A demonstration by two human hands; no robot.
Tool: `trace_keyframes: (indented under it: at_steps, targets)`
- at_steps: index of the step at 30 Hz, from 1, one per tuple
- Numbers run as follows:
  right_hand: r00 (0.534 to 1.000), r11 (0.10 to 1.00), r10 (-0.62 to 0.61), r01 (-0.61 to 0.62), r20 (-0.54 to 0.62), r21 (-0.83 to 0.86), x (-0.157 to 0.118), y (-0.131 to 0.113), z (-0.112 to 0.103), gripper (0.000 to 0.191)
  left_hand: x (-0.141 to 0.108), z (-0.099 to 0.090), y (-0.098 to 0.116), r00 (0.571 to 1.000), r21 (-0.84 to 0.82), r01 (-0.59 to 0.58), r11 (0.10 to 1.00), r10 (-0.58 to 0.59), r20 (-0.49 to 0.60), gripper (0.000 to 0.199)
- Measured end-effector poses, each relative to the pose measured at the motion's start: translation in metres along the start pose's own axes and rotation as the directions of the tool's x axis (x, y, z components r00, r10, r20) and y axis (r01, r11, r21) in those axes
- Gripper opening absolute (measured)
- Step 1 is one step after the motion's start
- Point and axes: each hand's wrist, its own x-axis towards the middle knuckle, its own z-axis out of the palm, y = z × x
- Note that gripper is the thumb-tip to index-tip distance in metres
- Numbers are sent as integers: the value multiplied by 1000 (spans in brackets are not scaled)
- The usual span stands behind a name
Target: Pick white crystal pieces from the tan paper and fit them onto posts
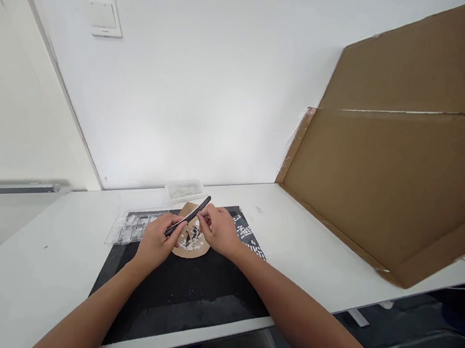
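My left hand [162,234] is closed around the lower end of a slim black stick [199,209], which slants up to the right and has a pale strip along it. What kind of tool it is, I cannot tell. Close by its upper part, my right hand [219,229] is closed in a pinch; whatever sits between those fingertips is too small to make out. Under both hands lies a rounded brown paper piece [190,253], with white chips [197,244] and a few dark bits scattered on it.
A black mat [179,284] covers the table's front. Left of the hands is a clear compartment box [127,230] with whitish contents; behind stands a white tray [184,190]. Small white pieces [247,232] lie in rows at right. A large cardboard sheet [393,185] leans at the right.
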Motion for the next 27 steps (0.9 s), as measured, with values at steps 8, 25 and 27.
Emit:
trace_keyframes:
  at_steps: [8, 25, 27]
  targets:
    - [999, 997, 41, -43, 24, 65, 3, 8, -9, 10, -1, 1, 2, 1000, -16, 5, 1000, -5, 26, 21]
    - [1000, 1000, 18, -18, 3, -1, 1, 8, -4, 9, -1, 1, 1, 999, 15, -24, 1000, 24, 40, 21]
    - [997, 998, -53, 54, 49, -15, -2, 2, 1, 10, 0, 0, 0, 999, 25, -27, 999, 26, 35, 21]
